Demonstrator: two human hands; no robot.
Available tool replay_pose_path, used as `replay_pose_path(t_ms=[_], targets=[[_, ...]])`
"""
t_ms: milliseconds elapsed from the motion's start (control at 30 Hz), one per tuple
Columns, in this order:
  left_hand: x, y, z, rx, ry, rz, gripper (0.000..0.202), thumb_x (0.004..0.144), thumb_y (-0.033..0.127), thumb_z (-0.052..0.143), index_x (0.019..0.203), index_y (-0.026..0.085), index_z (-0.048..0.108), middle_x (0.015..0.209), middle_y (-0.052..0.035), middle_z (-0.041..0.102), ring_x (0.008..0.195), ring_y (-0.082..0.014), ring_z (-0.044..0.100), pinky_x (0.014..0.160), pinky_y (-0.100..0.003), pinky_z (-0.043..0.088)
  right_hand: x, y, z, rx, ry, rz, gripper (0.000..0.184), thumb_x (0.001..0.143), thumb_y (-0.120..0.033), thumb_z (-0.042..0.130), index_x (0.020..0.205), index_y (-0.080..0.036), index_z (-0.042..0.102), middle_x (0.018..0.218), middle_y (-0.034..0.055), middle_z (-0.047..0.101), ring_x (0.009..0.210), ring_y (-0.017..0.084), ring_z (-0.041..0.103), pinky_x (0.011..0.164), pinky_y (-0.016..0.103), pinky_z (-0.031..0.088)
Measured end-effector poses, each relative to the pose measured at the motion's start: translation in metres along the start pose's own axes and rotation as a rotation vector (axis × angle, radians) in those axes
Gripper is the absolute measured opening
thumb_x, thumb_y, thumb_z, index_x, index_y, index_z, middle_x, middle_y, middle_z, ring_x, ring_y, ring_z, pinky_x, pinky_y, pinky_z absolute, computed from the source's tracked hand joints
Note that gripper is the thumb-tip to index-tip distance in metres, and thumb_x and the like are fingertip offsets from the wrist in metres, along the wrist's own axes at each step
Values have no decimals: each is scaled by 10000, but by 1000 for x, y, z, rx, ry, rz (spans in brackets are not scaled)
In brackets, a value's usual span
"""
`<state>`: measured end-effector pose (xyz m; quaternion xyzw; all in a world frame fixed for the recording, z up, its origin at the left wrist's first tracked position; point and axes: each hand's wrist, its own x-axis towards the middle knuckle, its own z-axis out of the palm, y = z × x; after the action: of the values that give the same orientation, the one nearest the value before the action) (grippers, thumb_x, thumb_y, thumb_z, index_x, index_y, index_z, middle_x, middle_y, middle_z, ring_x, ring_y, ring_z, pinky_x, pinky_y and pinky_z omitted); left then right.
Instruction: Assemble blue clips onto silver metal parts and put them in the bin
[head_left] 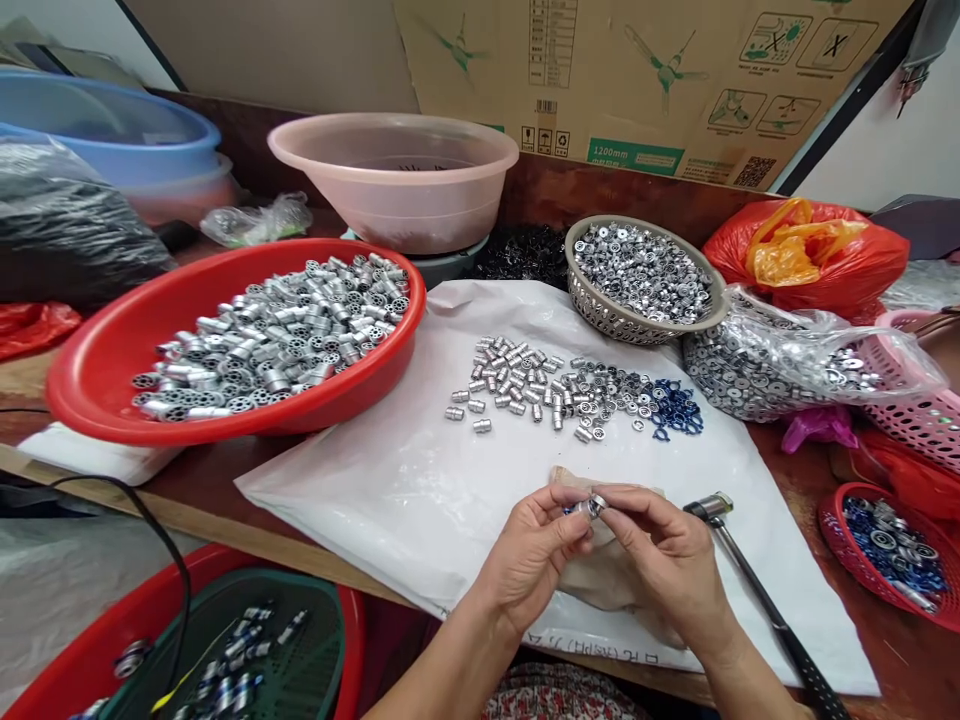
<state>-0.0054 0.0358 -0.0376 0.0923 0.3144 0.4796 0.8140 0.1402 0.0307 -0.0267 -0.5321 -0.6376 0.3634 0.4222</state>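
Observation:
My left hand (529,550) and my right hand (664,555) pinch a small silver metal cylinder (592,507) between their fingertips, with a bit of blue showing at its left end. Beneath them lies a crumpled beige cloth (592,570). A small hammer with a metal head and black handle (757,590) rests just right of my right hand. Further forward on a white plastic sheet (420,480) lies a spread of loose silver cylinders (510,385), and small blue parts (675,410) sit at its right end.
A red basin (225,425) heaped with perforated silver cylinders stands to the left. A tan basket (622,325) holds silver parts behind the sheet. A small red basket (877,590) of blue parts sits at right, and a green-lined red tray (300,640) sits at lower left.

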Motion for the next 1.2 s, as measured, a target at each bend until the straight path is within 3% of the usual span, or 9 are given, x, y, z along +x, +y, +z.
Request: replay_pose_path(t_ms=[133,300,600,733,867,967,1033,1100,1200], targets=[[-2,0,0,-3,4,-19,266,549,146,827,764,117,674,699,-11,649,579,-63,543,538,-165,433,-2,-1,3,250,75,169,106,740,-278,691,834,-236,714,952,56,722,915,205,669,812,335,553],[-4,0,3,-34,-6,-40,271,547,136,828,762,120,664,673,-4,641,576,-64,544,517,-156,425,-2,3,6,419,111,237,102,673,-288,749,760,-240,728,960,59,725,911,212,669,835,363,541],[-5,-2,1,-41,-26,-32,261,547,148,829,754,122,672,666,-7,651,597,-71,566,529,-150,436,-5,8,10,534,99,249,65,652,-279,769,712,-278,743,916,36,740,885,201,682,774,327,564],[-6,-4,2,-40,-4,-50,258,540,156,833,740,123,673,678,-14,658,600,-71,569,528,-149,434,-9,13,14,472,98,177,57,695,-255,737,725,-303,743,911,21,743,871,205,688,724,328,577],[-7,-4,0,27,38,-42,284,514,196,842,737,127,680,673,-19,659,584,-78,559,507,-160,407,-15,13,11,163,80,-115,218,779,-160,645,870,-340,726,962,8,729,899,196,673,803,369,549],[-6,1,-4,336,58,40,224,565,221,799,739,136,686,656,-24,644,567,-105,544,505,-200,394,-27,17,-16,-275,-28,-319,320,814,-158,576,1054,-348,669,1108,29,668,1038,221,604,918,414,476],[-3,4,-5,725,54,217,95,628,162,719,718,157,688,696,-32,641,607,-134,551,549,-234,410,-41,30,-45,-589,51,-255,321,830,-254,543,1138,-288,625,1163,89,610,1092,265,556,940,449,446],[1,5,-6,1119,6,434,137,664,85,619,739,180,685,752,-35,637,687,-165,566,632,-271,439,-58,51,-77,-884,263,-50,411,827,-398,508,1164,-175,581,1098,163,593,1046,318,557,903,496,447],[8,0,-7,1492,-86,612,264,691,57,543,897,175,657,836,-56,642,811,-209,577,742,-338,468,-78,78,-109,-1123,166,217,373,835,-458,433,980,-163,610,935,138,642,869,315,619,757,478,501]])
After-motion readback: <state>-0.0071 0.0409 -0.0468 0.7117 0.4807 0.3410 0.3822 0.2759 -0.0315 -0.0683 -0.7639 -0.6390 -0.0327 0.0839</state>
